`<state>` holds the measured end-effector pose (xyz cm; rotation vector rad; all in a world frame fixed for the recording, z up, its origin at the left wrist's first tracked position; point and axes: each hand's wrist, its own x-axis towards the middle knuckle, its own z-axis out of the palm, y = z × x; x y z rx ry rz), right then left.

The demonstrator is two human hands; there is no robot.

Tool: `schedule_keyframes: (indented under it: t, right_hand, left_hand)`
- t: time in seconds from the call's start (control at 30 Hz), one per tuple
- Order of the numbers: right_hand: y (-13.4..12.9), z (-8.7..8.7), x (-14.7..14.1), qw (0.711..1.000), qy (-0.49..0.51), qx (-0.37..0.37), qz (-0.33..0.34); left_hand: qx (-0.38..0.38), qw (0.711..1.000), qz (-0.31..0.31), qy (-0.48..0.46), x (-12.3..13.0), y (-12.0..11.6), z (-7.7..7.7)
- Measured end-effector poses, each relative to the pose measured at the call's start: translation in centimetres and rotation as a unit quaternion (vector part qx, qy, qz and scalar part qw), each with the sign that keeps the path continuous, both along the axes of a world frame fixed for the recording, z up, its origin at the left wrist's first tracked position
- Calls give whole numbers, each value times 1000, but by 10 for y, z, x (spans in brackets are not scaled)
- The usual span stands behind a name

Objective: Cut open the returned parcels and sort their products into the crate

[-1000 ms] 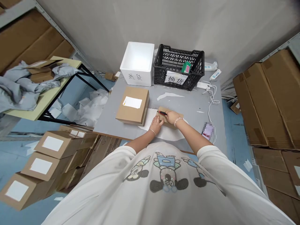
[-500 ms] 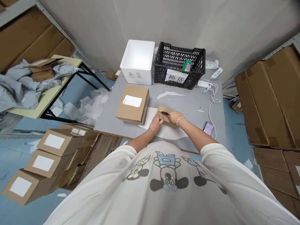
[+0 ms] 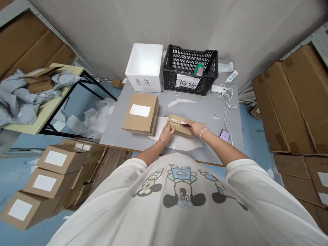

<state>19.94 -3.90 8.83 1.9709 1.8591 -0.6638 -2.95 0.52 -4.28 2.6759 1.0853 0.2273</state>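
Sm. box [image 3: 181,132] sits just right of frame ctr, on a white sheet [image 3: 179,145] on the gray table [image 3: 205,111]; its right end is partly hidden by the R hand [image 3: 196,128]. R hand is closed round a red/blk cutter [image 3: 186,125], tip end at the taped top of the sm. box; handle mostly hidden in the fist, blade too small to make out. L hand [image 3: 166,133] is on the box's left end, thumb apart from fingers; can't tell if it grips or just presses, as the fingers' undersides are hidden. Big box [image 3: 138,122] w/ white label is left of ctr, near L hand; label print unreadable. Upper ctr: white tub [image 3: 156,83], w/ blk crate [image 3: 169,77] beside it; grn pack [image 3: 199,69] in crate, lower part hard to see. Phone-like item [image 3: 225,135] right of ctr is pixelated. Cartons [image 3: 284,112] cut off at right edge.
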Motion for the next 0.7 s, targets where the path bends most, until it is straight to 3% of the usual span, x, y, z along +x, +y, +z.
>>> schedule_keyframes:
  t: [0.47,0.6,0.7]
  right_hand:
    - [-82,-4,68,997,-47,-7,-58]
    - [-111,-27,87,985,-41,-10,-168]
    - [-122,-54,80,961,-16,18,-275]
  left_hand:
    - [20,999,3,28,-3,3,-6]
    - [8,1000,12,26,-3,1,0]
    - [-13,999,21,25,-2,-1,7]
